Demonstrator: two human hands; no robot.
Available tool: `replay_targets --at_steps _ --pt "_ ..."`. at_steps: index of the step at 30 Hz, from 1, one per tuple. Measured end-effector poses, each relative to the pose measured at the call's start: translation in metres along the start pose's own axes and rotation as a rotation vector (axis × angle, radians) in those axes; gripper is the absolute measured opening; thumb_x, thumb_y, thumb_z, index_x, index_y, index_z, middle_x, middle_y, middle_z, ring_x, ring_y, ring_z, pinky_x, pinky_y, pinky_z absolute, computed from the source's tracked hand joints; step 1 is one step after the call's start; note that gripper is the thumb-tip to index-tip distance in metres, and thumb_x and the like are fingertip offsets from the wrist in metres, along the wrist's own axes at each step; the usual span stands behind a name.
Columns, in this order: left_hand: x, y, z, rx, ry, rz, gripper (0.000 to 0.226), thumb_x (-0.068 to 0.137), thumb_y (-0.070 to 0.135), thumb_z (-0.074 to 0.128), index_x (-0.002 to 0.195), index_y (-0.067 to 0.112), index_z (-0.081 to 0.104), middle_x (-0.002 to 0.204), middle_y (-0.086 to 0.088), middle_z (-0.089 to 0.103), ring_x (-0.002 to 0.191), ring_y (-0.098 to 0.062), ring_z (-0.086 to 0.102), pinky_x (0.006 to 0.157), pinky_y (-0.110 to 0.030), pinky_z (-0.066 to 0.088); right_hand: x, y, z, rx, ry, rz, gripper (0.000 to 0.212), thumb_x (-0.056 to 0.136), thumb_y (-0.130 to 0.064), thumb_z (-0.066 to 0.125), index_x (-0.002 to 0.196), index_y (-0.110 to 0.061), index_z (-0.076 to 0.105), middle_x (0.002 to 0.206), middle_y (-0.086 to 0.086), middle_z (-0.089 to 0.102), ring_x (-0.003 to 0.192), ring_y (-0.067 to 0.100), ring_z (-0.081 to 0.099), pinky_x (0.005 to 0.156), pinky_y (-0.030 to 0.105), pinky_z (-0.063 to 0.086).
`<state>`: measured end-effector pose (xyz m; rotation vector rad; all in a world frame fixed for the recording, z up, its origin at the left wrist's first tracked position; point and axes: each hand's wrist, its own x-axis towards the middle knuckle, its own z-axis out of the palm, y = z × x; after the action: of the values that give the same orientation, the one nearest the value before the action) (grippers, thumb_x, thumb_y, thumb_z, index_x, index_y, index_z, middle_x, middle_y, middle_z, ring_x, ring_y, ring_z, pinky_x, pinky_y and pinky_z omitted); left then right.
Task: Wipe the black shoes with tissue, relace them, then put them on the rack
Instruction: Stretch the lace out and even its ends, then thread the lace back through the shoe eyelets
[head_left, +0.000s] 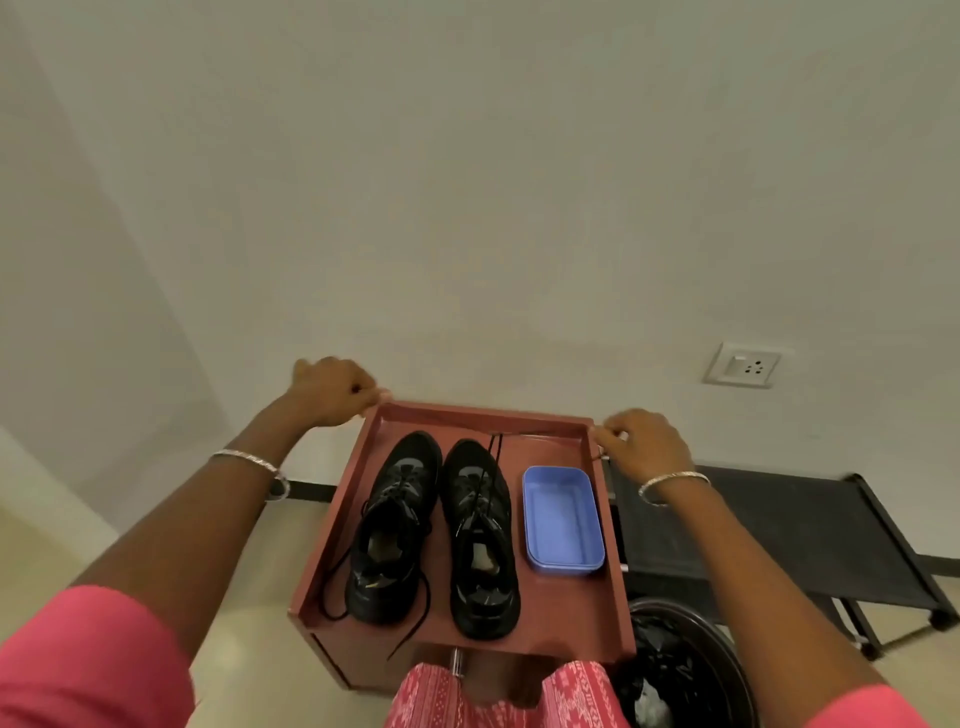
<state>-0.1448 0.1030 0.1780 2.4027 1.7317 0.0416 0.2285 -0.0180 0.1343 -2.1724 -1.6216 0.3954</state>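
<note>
Red-brown wood forms the rimmed tray table (483, 413) in front of me; the black rack (779, 525) stands on the floor just beside it to my right, and a bin (675, 660) lined in black sits near my right knee. Both black shoes (395, 525) stand side by side on the tray, toes away from me, not yet on the rack. A blue container (563, 519) lies just right of them. My left hand (332, 387) grips the far left corner of the rim, fingers curled; my right hand (644, 441) grips the far right corner likewise. Laces (495, 449) are threaded but trail loose. No tissue is visible, so I cannot tell whether wiping is complete. Judged remaining: tidy laces, transfer shoes to rack
</note>
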Motion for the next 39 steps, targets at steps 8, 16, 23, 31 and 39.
replay_targets --at_steps 8,16,23,31,39 --pt "-0.039 -0.103 0.107 -0.017 -0.12 -0.544 0.043 0.096 0.052 0.053 0.072 0.021 0.071 0.081 -0.003 0.068 0.083 -0.025 0.063 0.084 -0.038 0.048 -0.061 0.135 0.078 0.211 0.063 0.634 0.04 0.086 -0.022 0.07 0.046 -0.016 0.066 0.053 0.009 0.064 0.064 0.032 0.064 0.074 0.042 0.054" --pt "-0.011 0.026 0.121 -0.035 0.031 -0.197 0.031 0.088 0.049 0.062 0.112 0.03 0.066 0.115 -0.002 0.067 0.112 -0.03 0.06 0.092 -0.041 0.044 -0.054 0.044 0.101 0.146 -0.051 0.255 0.035 0.085 -0.046 0.074 0.081 -0.011 0.065 0.072 0.007 0.067 0.075 0.031 0.065 0.065 0.033 0.049" --pt "-0.023 0.106 0.191 -0.06 -0.013 0.003 0.035 0.089 0.035 0.066 0.124 0.031 0.06 0.125 0.003 0.06 0.123 -0.022 0.052 0.109 -0.042 0.033 -0.052 -0.008 0.159 0.118 -0.156 0.156 0.052 0.099 -0.038 0.059 0.147 -0.023 0.048 0.096 0.014 0.07 0.094 0.03 0.064 0.083 0.037 0.05" --pt "-0.029 0.107 0.217 -0.403 0.022 -0.199 0.011 0.097 0.025 0.058 0.096 0.015 0.061 0.095 -0.005 0.07 0.091 -0.028 0.065 0.08 -0.041 0.051 -0.043 -0.02 0.199 0.367 0.01 0.177 0.005 0.086 -0.023 0.077 0.082 -0.023 0.074 0.092 0.002 0.063 0.082 0.011 0.055 0.069 0.026 0.047" --pt "-0.038 0.128 0.24 -0.19 0.153 -0.355 0.017 0.097 0.014 0.049 0.113 0.018 0.05 0.1 0.001 0.07 0.103 -0.02 0.065 0.104 -0.037 0.032 -0.041 -0.015 0.206 0.03 0.03 0.225 0.006 0.093 -0.034 0.067 0.089 -0.029 0.067 0.124 -0.002 0.049 0.117 0.025 0.045 0.092 0.047 0.038"
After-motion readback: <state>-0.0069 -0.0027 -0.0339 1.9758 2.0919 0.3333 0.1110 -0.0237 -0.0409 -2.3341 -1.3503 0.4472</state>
